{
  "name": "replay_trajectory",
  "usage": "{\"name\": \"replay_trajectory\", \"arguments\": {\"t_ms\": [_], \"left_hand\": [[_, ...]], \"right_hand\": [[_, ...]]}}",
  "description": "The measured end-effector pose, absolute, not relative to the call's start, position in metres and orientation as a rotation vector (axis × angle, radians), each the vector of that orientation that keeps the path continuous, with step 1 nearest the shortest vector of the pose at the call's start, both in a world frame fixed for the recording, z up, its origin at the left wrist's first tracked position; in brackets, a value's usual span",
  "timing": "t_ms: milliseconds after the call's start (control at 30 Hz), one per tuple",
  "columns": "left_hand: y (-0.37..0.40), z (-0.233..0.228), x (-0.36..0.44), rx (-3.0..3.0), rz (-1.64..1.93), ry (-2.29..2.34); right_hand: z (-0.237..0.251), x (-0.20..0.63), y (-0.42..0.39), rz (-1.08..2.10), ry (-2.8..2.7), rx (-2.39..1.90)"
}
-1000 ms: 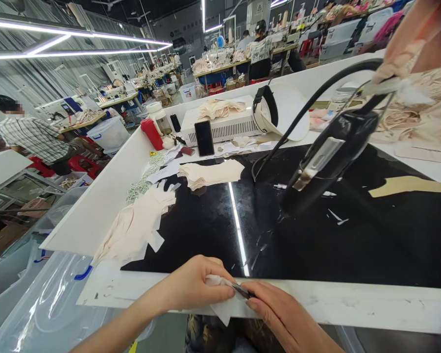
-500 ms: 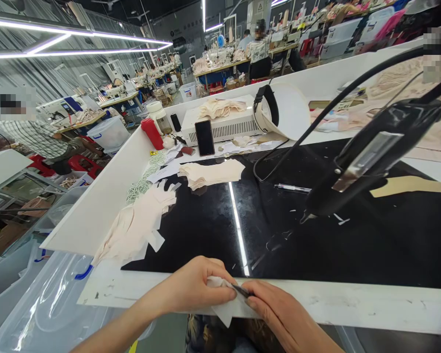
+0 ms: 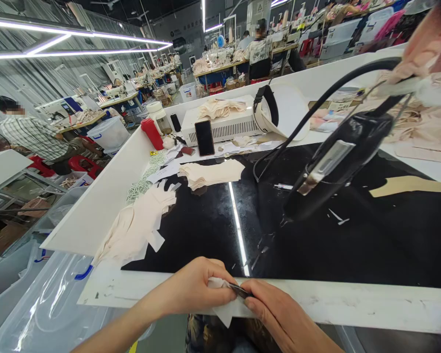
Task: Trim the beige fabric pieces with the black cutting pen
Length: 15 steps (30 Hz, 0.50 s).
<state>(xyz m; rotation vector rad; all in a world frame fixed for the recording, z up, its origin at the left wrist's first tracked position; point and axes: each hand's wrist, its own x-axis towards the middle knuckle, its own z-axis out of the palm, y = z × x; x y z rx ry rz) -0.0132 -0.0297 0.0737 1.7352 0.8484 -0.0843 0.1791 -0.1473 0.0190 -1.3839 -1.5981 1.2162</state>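
The black bench (image 3: 353,245) stretches wide beyond the fingers, and its white front edge lies just under them. Above the fingers, to the right, a black tool on a cable (image 3: 338,162) hangs over the bench. Far to the upper left of the fingers lies a pile of cream cut pieces (image 3: 135,225). The left hand (image 3: 194,289) pinches a small white fabric piece (image 3: 226,309) with closed fingers, seemingly to hold it steady. The right hand (image 3: 279,314) closes on a thin dark tool (image 3: 238,290), its tip touching the fabric.
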Motion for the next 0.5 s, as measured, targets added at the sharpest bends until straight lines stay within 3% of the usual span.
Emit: {"name": "replay_trajectory", "arguments": {"t_ms": [500], "left_hand": [[-0.033,0.071,-0.014,1.714,-0.082,0.826]], "right_hand": [[0.023,0.189,-0.155,1.232,-1.568,-1.409]]}}
